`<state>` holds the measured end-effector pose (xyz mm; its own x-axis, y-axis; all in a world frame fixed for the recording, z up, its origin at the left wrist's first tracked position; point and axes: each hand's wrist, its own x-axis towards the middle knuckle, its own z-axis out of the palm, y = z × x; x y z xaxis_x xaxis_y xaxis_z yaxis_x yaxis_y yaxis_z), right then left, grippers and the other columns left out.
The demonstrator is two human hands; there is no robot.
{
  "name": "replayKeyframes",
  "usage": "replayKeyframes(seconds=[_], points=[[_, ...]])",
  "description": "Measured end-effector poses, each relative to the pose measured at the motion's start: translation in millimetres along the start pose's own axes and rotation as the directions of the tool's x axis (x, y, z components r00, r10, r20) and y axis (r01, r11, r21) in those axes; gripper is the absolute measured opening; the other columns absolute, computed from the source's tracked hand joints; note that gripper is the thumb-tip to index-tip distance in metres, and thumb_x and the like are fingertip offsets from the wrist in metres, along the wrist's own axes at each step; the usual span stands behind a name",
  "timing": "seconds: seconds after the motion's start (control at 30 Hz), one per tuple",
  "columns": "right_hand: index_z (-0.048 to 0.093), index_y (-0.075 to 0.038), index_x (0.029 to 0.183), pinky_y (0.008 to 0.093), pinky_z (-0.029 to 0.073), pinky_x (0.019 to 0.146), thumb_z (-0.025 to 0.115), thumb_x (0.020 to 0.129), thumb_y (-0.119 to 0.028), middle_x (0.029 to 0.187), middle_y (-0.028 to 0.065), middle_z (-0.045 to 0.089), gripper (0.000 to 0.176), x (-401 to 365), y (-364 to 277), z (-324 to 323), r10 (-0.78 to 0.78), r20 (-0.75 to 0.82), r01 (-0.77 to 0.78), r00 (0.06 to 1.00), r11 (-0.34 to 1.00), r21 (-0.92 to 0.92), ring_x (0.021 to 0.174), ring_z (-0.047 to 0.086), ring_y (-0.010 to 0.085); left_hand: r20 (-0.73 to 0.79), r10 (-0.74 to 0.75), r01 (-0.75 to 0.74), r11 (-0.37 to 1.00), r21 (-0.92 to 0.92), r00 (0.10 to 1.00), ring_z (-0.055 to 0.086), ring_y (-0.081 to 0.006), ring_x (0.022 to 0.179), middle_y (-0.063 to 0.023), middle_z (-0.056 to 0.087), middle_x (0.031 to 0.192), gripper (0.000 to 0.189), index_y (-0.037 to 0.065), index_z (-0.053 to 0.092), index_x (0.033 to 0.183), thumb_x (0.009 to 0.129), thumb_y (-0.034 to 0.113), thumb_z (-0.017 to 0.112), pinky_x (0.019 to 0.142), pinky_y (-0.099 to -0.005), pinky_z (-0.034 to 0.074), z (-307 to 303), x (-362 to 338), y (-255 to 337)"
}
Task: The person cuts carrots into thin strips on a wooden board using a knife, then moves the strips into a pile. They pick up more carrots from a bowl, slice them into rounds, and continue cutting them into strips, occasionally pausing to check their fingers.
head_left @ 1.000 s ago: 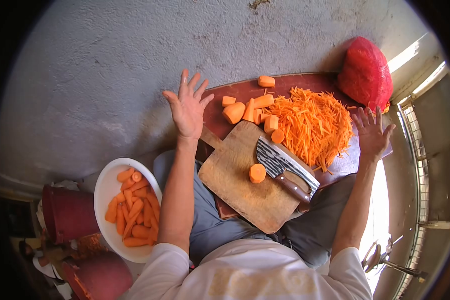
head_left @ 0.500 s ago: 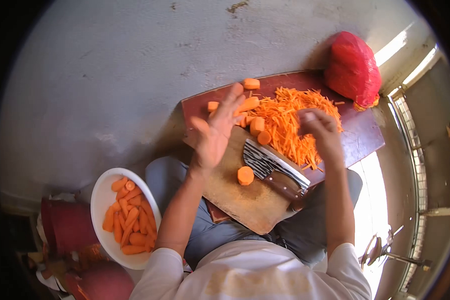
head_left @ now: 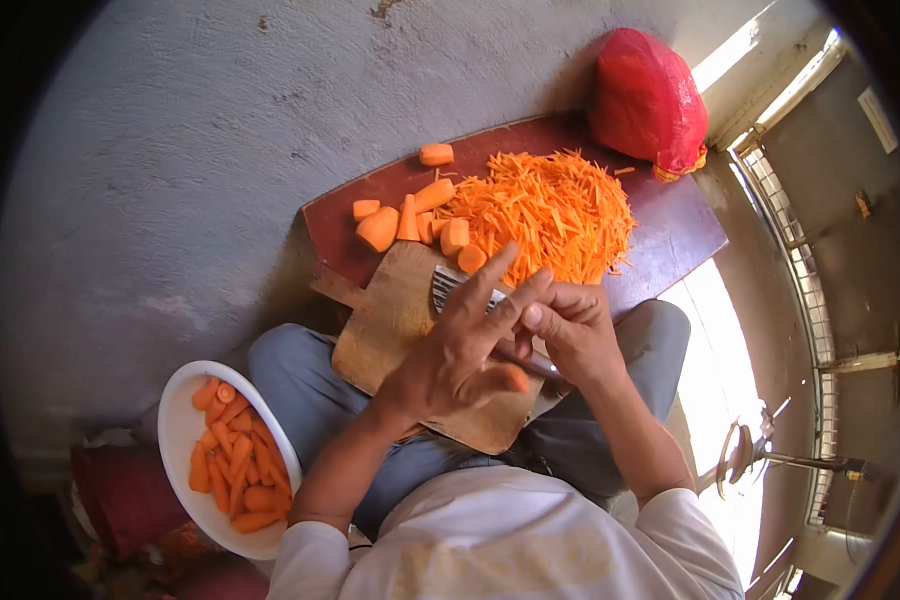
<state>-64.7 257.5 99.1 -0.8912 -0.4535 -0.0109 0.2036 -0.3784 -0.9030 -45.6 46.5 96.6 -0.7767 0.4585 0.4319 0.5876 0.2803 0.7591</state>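
My left hand (head_left: 460,350) is over the wooden cutting board (head_left: 380,325), its fingers spread. Against its fingertips my right hand (head_left: 575,330) is closed in a pinch; whether it grips a finger or something small, I cannot make out. Beneath both hands lies a knife with a patterned blade (head_left: 447,284), mostly covered. The round carrot piece on the board is largely hidden by my left hand. Just beyond the hands a heap of shredded carrot (head_left: 550,215) rests on the dark red tabletop (head_left: 335,225). Peeled carrot chunks (head_left: 378,230) are left of the heap.
A white tub (head_left: 177,425) of peeled carrots (head_left: 240,455) stands at the lower left, beside my leg. At the table's far right sits a full red bag (head_left: 650,100). A grey wall (head_left: 170,200) rises behind the table. A fan (head_left: 740,455) stands at the right.
Both hands, apart before, have come together over the board and knife. My right hand has left the shredded heap, and my left hand has come down and right. The whole view has shifted slightly.
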Motion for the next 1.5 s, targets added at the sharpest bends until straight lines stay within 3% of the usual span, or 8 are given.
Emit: replayKeyframes(seconds=[0.1, 0.23, 0.37, 0.6, 0.77, 0.93, 1.3, 1.5], points=[[0.08, 0.002, 0.104, 0.0253, 0.058, 0.062, 0.079, 0.106, -0.014, 0.089, 0.0069, 0.077, 0.017, -35.8, 5.8, -4.9, 0.005, -0.043, -0.006, 0.999, 1.0, -0.023, 0.07, 0.071, 0.0116, 0.073, -0.069, 0.094, 0.885, -0.455, 0.995, 0.029, -0.046, 0.164, -0.0284, 0.027, 0.178, 0.121, 0.006, 0.028, 0.177, 0.096, 0.095, 0.038, 0.132, -0.0541, 0.026, 33.4, -25.3, 21.3], [0.08, 0.003, 0.106, 0.0241, 0.056, 0.058, 0.079, 0.106, -0.013, 0.086, 0.0061, 0.077, 0.016, -75.8, 30.4, -4.2, 0.037, -0.121, -0.038, 0.992, 0.999, -0.008, 0.067, 0.07, 0.0105, 0.205, -0.174, 0.269, 0.624, -0.734, 0.963, 0.027, -0.0333, 0.163, -0.0193, 0.022, 0.18, 0.131, 0.004, 0.016, 0.179, 0.092, 0.1, 0.034, 0.128, -0.0459, 0.031, 70.4, -58.0, 27.0], [0.08, 0.002, 0.11, 0.0229, 0.053, 0.056, 0.078, 0.107, -0.013, 0.084, 0.0028, 0.076, 0.016, -89.5, 50.8, -2.8, 0.028, -0.179, -0.037, 0.984, 0.998, -0.047, 0.066, 0.068, 0.008, 0.355, -0.184, 0.4, 0.37, -0.839, 0.916, 0.035, -0.0252, 0.154, -0.0124, 0.023, 0.18, 0.137, 0.003, 0.014, 0.179, 0.088, 0.104, 0.03, 0.117, -0.0387, 0.039, 72.2, -69.3, 17.9], [0.08, 0.001, 0.108, 0.0223, 0.052, 0.056, 0.075, 0.11, -0.02, 0.082, 0.0005, 0.075, 0.022, -85.8, 53.4, -8.3, 0.063, -0.192, -0.09, 0.979, 0.986, -0.137, 0.065, 0.067, 0.0065, 0.336, -0.189, 0.37, 0.187, -0.91, 0.923, 0.027, -0.0246, 0.162, -0.0096, 0.017, 0.184, 0.142, 0.003, 0.011, 0.179, 0.085, 0.106, 0.031, 0.128, -0.0407, 0.028, 80.5, -69.3, 12.9], [0.08, -0.001, 0.105, 0.0221, 0.051, 0.056, 0.075, 0.11, -0.024, 0.083, 0.0014, 0.075, 0.024, -78.7, 59.0, -8.7, 0.044, -0.151, -0.045, 0.988, 0.999, 0.0, 0.063, 0.066, 0.0077, 0.336, -0.162, 0.371, 0.49, -0.789, 0.928, 0.018, -0.0317, 0.169, -0.0173, 0.016, 0.184, 0.13, 0.004, 0.009, 0.18, 0.094, 0.098, 0.034, 0.134, -0.0468, 0.022, 68.5, -71.0, 2.6], [0.079, 0.0, 0.103, 0.024, 0.052, 0.052, 0.077, 0.108, -0.021, 0.084, 0.0025, 0.075, 0.022, -79.5, 57.6, -12.3, 0.105, -0.17, -0.099, 0.98, 0.994, 0.04, 0.061, 0.067, 0.0096, 0.205, -0.111, 0.197, 0.864, -0.464, 0.972, 0.016, -0.0423, 0.17, -0.0265, 0.018, 0.181, 0.122, 0.006, 0.008, 0.18, 0.099, 0.092, 0.037, 0.135, -0.0529, 0.023, 65.3, -68.2, 6.3], [0.077, 0.005, 0.106, 0.0259, 0.057, 0.05, 0.079, 0.105, -0.012, 0.087, 0.0089, 0.076, 0.018, -82.9, 45.7, -1.5, 0.096, -0.179, -0.056, 0.979, 0.975, 0.216, 0.058, 0.069, 0.0131, 0.161, -0.048, 0.117, 0.886, -0.449, 0.986, 0.022, -0.0497, 0.166, -0.0319, 0.02, 0.178, 0.119, 0.009, 0.008, 0.18, 0.1, 0.089, 0.042, 0.133, -0.0583, 0.025, 67.7, -69.4, 4.0], [0.076, 0.005, 0.105, 0.0239, 0.056, 0.049, 0.078, 0.106, -0.011, 0.089, 0.0106, 0.076, 0.015, -84.6, 48.9, -8.2, 0.116, -0.178, -0.086, 0.977, 0.982, 0.167, 0.06, 0.069, 0.0117, 0.118, 0.022, 0.008, 0.971, -0.24, 0.993, 0.026, -0.0532, 0.163, -0.0343, 0.023, 0.175, 0.117, 0.008, 0.01, 0.18, 0.1, 0.087, 0.043, 0.132, -0.0601, 0.027, 71.2, -69.6, 0.4]])
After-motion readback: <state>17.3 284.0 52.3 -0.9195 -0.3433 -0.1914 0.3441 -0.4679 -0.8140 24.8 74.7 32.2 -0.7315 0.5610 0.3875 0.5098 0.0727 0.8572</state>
